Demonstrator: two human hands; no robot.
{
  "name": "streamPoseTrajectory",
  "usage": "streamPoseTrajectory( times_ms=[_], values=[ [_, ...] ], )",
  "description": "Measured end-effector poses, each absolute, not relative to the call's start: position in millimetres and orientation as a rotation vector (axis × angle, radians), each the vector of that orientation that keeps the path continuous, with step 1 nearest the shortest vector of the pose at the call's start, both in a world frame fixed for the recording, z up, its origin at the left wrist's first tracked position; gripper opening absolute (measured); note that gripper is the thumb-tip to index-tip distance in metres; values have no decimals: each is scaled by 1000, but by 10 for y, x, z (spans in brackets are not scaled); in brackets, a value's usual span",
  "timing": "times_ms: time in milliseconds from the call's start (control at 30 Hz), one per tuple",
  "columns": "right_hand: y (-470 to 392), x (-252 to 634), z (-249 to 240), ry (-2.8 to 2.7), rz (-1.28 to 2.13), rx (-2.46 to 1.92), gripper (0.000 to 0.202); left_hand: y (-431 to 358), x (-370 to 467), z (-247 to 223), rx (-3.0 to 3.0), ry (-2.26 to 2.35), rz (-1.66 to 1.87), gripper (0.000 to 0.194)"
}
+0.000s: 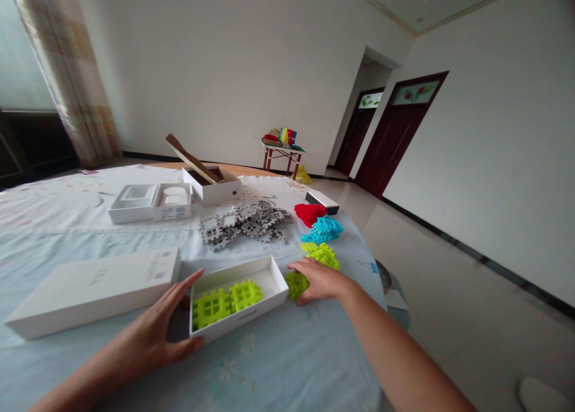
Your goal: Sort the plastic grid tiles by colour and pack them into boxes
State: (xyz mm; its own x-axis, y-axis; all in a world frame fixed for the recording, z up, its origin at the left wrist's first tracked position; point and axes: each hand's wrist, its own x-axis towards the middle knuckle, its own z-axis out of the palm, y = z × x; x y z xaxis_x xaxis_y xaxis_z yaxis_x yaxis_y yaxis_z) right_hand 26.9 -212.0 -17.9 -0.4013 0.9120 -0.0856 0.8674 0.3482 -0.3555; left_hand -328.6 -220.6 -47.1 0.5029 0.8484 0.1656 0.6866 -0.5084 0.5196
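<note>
An open white box (263, 307) sits on the table in front of me, with several lime-green interlocking plastic tiles (211, 307) lying in its left and middle parts. My left hand (166, 322) grips the box's left end, thumb along the near side and fingers toward the far side. Just right of the box, my right hand (321, 278) has its fingers curled round a lime-green tile (296, 285); whether more than one is held, I cannot tell. More lime-green tiles (327, 255) are piled right behind that hand.
Grey tiles (251, 223) form a wide heap beyond the box. Blue tiles (322, 228) and red tiles (309, 214) lie near the table's right edge. To the left are a long white lid-like box (99, 286) and a compartmented white box (135, 213). Another open box (215, 190) stands behind.
</note>
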Motion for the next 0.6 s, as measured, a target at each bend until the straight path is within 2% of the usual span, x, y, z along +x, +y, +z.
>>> streamPoseTrajectory(
  times_ms=[300,600],
  values=[
    [-2093,220,-235,-2465,544,-1571,74,-2218,-3275,-452,2356,1295,542,79],
    [-2168,331,-136,-2417,492,-1556,75,-2183,-3288,-508,2340,1309,503,85]
  ],
)
